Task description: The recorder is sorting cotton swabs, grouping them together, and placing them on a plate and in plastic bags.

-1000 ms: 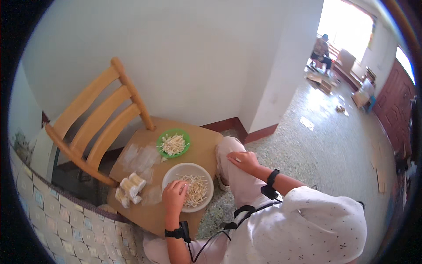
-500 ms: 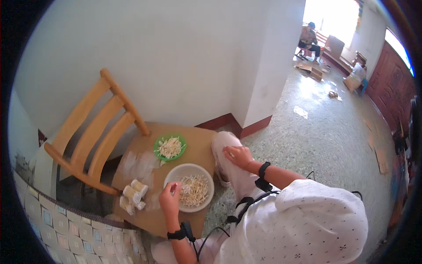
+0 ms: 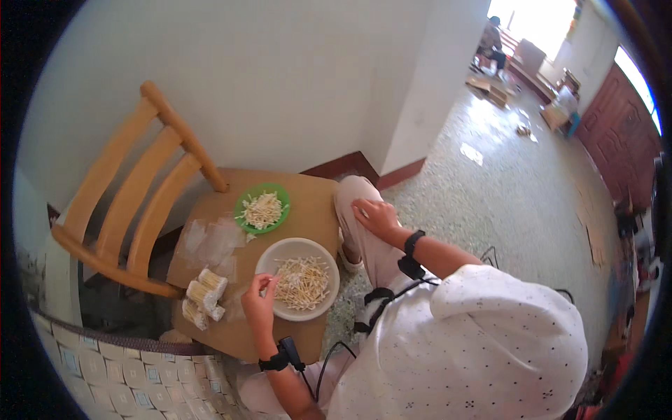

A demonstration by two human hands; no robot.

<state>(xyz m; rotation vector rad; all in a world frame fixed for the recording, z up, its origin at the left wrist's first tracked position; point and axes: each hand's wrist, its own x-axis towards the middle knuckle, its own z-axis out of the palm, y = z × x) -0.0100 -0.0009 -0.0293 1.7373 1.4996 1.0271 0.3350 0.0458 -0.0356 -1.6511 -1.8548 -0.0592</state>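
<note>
Two dishes of pale mushroom strands are on record in the head view: a white bowl [image 3: 298,278], well filled with loose strands, and a small green plate [image 3: 262,208] behind it with a lesser heap. Both stand on the seat of a wooden chair [image 3: 133,203], which serves as work surface. Uncut stock — a few short bundles of white mushrooms [image 3: 203,297] — lies at the seat's near left corner, just beside crumpled clear plastic wrap [image 3: 213,238]. Judged from this, separating is well advanced, the bundles being what is left. Left hand [image 3: 259,302]: at the bowl's left rim, fingers pinched narrow on what looks like a thin strand; the grip is too small to confirm. Right hand [image 3: 374,215]: resting flat and open on the person's raised knee, holding nothing. Each wrist carries a dark band with a cable. Surroundings — white wall behind the chair, speckled green floor [image 3: 490,203], a patterned cloth at lower left, dark wooden door at right, another person seated far off near a bright doorway amid cardboard scraps.
</note>
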